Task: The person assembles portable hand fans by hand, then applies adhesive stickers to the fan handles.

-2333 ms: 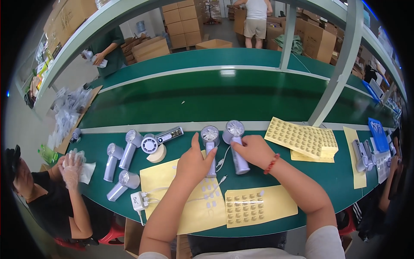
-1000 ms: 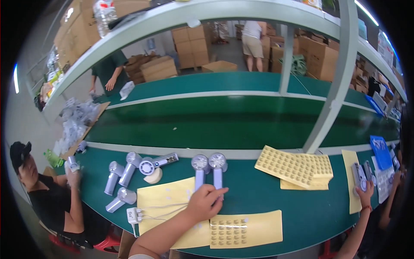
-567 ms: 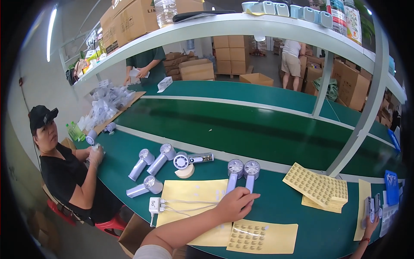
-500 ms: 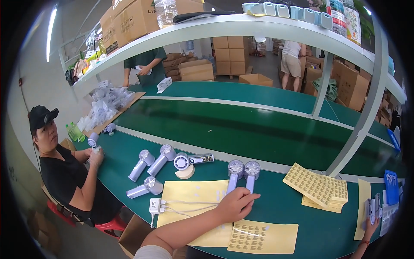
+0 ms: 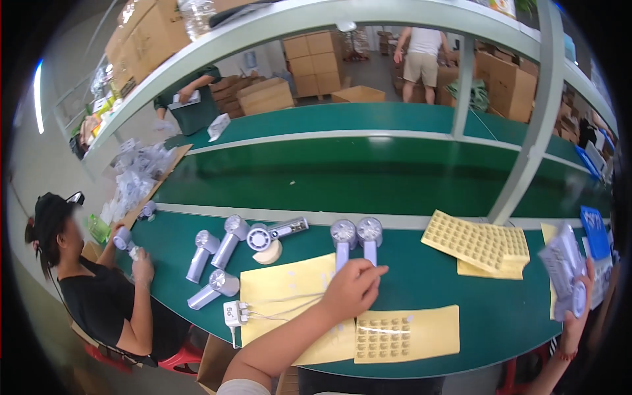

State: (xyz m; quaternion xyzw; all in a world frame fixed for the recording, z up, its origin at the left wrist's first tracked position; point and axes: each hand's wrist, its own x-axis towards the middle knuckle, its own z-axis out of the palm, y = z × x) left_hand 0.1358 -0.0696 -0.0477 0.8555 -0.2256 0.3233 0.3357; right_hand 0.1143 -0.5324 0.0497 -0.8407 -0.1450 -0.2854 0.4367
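Note:
My left hand [image 5: 355,288] is closed, its fingers curled at the lower ends of two lavender handheld fans [image 5: 356,242] lying side by side. White cables [image 5: 283,301] run from a white charger block [image 5: 234,314] to this hand; what its fingers hold is hidden. At the far right, my right hand [image 5: 577,299], with a red band at the wrist, grips lavender handheld fans [image 5: 565,266], blurred and raised above the table. Left of the cables lie several more lavender fans [image 5: 232,241], one with its inner parts exposed [image 5: 289,228], beside a pale round piece [image 5: 268,253].
Yellow sticker sheets [image 5: 474,245] lie right of the fans, another [image 5: 434,332] near the front edge. A blue tray [image 5: 594,232] sits far right. A metal post [image 5: 536,118] and overhead shelf rise ahead. At left, a seated co-worker [image 5: 99,283] handles a fan beside clear bags [image 5: 135,174].
My right hand has lifted the fans up from the far-right side of the table. My left hand stays by the two fans. The view has shifted, and the left co-worker has turned toward the fan.

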